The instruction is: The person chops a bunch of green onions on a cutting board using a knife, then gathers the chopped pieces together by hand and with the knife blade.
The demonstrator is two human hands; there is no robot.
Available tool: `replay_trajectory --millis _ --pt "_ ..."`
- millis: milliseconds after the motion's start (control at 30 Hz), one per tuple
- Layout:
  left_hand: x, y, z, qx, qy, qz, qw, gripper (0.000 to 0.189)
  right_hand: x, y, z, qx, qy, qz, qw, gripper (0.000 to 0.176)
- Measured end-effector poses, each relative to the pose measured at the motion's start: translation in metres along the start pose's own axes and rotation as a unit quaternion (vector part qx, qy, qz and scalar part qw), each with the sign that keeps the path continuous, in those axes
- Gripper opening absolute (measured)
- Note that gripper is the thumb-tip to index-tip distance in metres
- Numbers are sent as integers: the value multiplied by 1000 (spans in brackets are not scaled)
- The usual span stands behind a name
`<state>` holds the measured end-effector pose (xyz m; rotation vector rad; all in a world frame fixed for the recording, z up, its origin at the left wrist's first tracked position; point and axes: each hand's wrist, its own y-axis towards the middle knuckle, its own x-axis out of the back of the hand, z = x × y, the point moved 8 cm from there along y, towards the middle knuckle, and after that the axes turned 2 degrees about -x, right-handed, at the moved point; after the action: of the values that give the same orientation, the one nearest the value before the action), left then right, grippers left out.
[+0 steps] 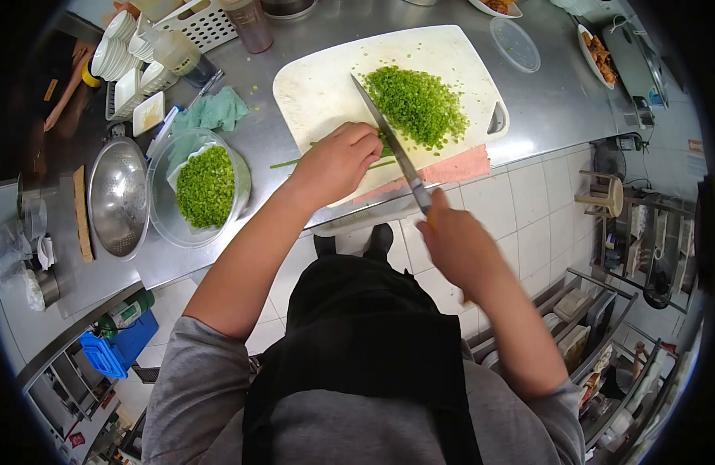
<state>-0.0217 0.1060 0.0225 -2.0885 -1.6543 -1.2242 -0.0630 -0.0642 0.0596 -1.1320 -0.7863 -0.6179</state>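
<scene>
My right hand (454, 244) is wrapped round the handle of a long knife (392, 139), whose blade lies across the white cutting board (319, 74). Curled fingers of my left hand (338, 163) press green onion stalks (382, 163) against the board, just left of the blade. Right of the knife a heap of finely chopped green onion (419, 107) covers part of the board. A clear plastic bowl (243, 183) to the left holds more chopped green onion (205, 186). A pink cloth (458, 165) shows under the board's near edge.
Left of the bowl stands a metal colander (119, 198). Behind it are a green cloth (210, 112), sauce bottles (175, 54), stacked small dishes (113, 54) and a white basket (198, 25). A clear lid (515, 44) and a plate of food (597, 56) lie to the right.
</scene>
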Motion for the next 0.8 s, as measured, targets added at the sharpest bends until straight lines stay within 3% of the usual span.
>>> replay_trajectory --millis 67,133,167,267,333,400,500,633,800 --pt "0 0 -4 -12 6 -11 1000 11 -5 22 0 -31 5 16 999 33" --pt "3 -3 -6 -20 14 -23 999 9 29 21 10 22 13 -10 1000 36" --pt "2 -2 -5 -16 12 -16 1000 12 48 6 13 3 28 33 999 37" --pt "4 0 -3 -14 11 -19 1000 16 24 -12 6 -23 4 47 999 40" --pt "2 0 -4 -17 12 -21 1000 17 -15 20 5 -43 -9 43 998 40" --pt "3 -1 -3 -22 17 -38 999 19 3 30 9 9 -11 -12 1000 37" --pt "1 0 -2 -13 17 -24 999 20 45 -4 12 18 15 23 999 36" --pt "0 0 -2 -11 19 -36 999 20 -12 18 6 -31 4 16 999 34" --pt "1 -1 -2 -8 25 -34 999 20 39 -6 18 17 37 21 999 33"
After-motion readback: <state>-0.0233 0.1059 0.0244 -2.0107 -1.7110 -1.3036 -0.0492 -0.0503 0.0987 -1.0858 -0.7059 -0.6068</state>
